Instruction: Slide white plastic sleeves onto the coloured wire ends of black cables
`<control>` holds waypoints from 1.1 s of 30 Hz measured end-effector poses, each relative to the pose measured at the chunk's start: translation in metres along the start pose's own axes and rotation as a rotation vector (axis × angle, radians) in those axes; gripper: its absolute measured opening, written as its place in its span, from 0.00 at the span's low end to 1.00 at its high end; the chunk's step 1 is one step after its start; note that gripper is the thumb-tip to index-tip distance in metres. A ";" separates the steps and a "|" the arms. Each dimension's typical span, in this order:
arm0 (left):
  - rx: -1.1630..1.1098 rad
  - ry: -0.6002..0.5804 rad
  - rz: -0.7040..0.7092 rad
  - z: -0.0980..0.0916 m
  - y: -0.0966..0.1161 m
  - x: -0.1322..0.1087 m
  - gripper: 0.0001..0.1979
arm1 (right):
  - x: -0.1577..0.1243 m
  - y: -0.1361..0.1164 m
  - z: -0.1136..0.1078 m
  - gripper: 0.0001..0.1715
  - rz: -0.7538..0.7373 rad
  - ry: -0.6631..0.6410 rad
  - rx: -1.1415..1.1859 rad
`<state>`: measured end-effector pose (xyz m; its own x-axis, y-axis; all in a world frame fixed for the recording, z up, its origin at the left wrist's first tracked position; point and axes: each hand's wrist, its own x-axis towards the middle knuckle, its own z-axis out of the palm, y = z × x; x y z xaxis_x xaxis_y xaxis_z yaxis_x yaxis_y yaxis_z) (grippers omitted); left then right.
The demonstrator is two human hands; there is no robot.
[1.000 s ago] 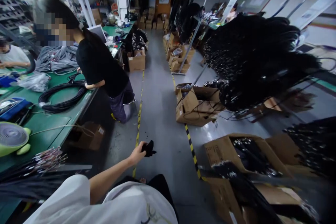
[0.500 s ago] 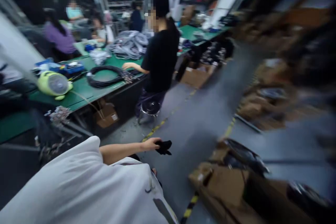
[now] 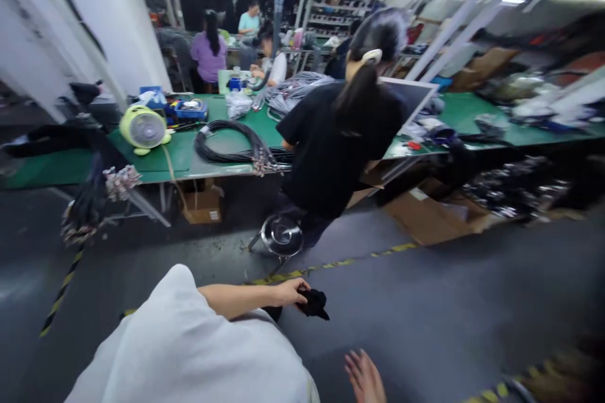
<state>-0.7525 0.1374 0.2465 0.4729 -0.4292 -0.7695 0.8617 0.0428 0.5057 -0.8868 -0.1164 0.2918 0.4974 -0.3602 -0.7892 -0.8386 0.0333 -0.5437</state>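
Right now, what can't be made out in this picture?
All in the head view:
Black item: too dark to identify, partly covered by the left hand.
Right hand: wrist cut off by the bottom edge.
Black-shirted worker: hands hidden by their own body.
Cable ends: too small and blurred.

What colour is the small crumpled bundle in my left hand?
The small crumpled bundle is black; head view.

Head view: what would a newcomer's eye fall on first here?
Probably the co-worker in a black T-shirt, back to the camera, at the long green workbench, with a round shiny metal stool behind them. Next, the lime-green rounded fan on the bench's left part. Low in the centre, the left hand holds a small, soft-looking black item; the open right hand is at the bottom edge.
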 end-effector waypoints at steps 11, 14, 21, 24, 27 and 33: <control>0.192 -0.297 -0.159 0.094 0.108 0.177 0.18 | 0.128 -0.148 0.046 0.49 -0.311 -0.056 -0.447; 0.183 -0.241 -0.196 0.097 0.121 0.191 0.21 | 0.150 -0.173 0.042 0.56 -0.235 -0.165 -0.713; 0.127 -0.170 -0.276 0.124 0.132 0.244 0.39 | 0.230 -0.209 0.002 0.54 -0.247 -0.278 -0.921; 0.081 -0.138 -0.248 0.150 0.126 0.289 0.41 | 0.285 -0.212 -0.032 0.49 -0.316 -0.298 -0.960; 0.061 -0.059 -0.222 0.193 0.121 0.350 0.37 | 0.357 -0.210 -0.079 0.47 -0.415 -0.352 -1.003; 0.035 0.013 -0.219 0.339 0.150 0.475 0.34 | 0.502 -0.237 -0.226 0.37 -0.571 -0.340 -0.968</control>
<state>-0.4614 -0.3663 0.0890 0.2775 -0.4132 -0.8673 0.9372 -0.0821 0.3390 -0.4884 -0.5155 0.0893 0.7671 0.1788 -0.6161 -0.2205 -0.8284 -0.5150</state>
